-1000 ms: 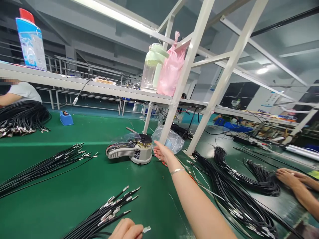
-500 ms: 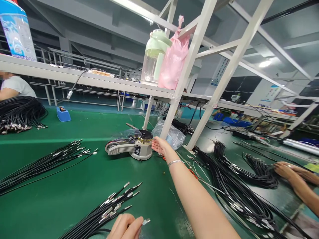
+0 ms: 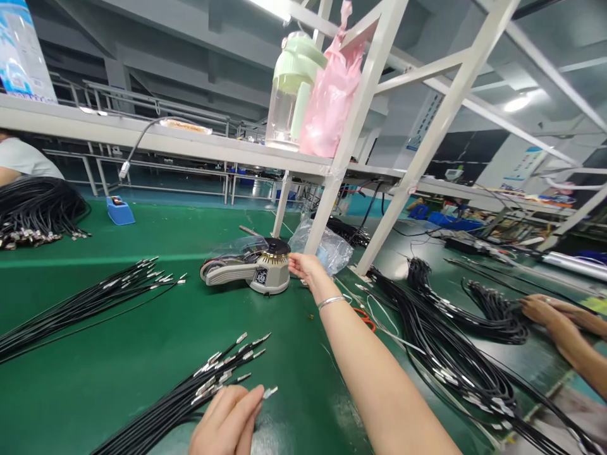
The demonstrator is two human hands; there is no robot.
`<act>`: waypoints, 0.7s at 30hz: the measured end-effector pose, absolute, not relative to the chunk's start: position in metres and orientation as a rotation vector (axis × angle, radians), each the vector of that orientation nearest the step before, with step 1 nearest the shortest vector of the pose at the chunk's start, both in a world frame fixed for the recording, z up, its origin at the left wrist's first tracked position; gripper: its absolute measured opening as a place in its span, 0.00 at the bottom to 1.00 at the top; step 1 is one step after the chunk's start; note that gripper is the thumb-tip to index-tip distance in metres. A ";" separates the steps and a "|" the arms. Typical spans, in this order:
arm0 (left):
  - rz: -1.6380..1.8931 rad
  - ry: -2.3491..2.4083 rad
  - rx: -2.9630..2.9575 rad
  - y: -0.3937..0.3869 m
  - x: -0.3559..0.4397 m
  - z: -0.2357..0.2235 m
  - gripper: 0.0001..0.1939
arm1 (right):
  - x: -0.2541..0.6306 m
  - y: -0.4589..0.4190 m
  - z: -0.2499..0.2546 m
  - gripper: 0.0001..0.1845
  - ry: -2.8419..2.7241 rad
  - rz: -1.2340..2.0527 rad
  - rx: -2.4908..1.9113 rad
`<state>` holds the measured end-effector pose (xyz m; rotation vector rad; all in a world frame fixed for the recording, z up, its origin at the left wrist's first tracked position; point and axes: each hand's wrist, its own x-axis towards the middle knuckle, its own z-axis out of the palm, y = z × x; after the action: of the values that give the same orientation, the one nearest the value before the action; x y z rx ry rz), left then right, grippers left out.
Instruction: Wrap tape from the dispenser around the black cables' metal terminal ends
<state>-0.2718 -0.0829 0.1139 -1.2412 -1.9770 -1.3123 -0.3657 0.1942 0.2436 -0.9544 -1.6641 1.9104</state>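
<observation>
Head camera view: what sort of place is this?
Probably a cable-assembly workshop. Bundles of thin black cables with silver metal ends lie on a long green worktable, beside a round grey tabletop machine with a black top disc, below a white metal shelf.

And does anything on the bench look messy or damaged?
I can see no spill or breakage. It's a bit untidy to the right of the tape machine: a crumpled clear bag is bunched by the foot of the shelf post, and a red looped handle lies among loose wires.
</observation>
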 end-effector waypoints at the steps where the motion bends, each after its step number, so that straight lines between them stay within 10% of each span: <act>1: -1.327 -1.996 -1.284 -0.087 -0.271 0.121 0.12 | -0.355 0.187 0.244 0.10 -1.655 1.894 -0.933; 21: -1.400 -2.030 -1.338 -0.098 -0.251 0.142 0.12 | -0.171 -0.004 0.157 0.13 -1.475 2.043 -0.714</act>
<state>-0.2510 -0.0977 0.1415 -1.3380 -2.0296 -1.4002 -0.1706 -0.0036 0.1571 -0.7136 -1.4750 2.0427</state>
